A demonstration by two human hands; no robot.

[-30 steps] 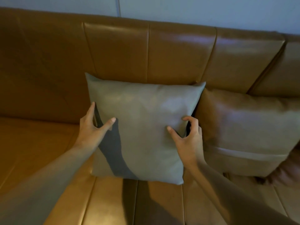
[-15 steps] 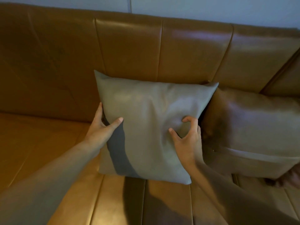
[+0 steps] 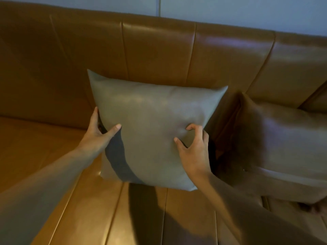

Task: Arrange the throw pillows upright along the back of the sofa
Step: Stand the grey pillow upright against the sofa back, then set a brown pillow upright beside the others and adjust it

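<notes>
Both hands, left hand (image 3: 99, 134) and right hand (image 3: 193, 147), grasp the grey pillow (image 3: 154, 128) upright against the sofa (image 3: 159, 50) back; the brown pillow (image 3: 286, 147) (slumped rightward) looks unfinished.

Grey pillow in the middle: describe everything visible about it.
The grey pillow is square, smooth and leather-like, with pointed corners. It stands upright on the sofa seat, leaning against the backrest. The left hand holds its left edge; the right hand pinches its right side. An arm's shadow crosses its lower left.
</notes>
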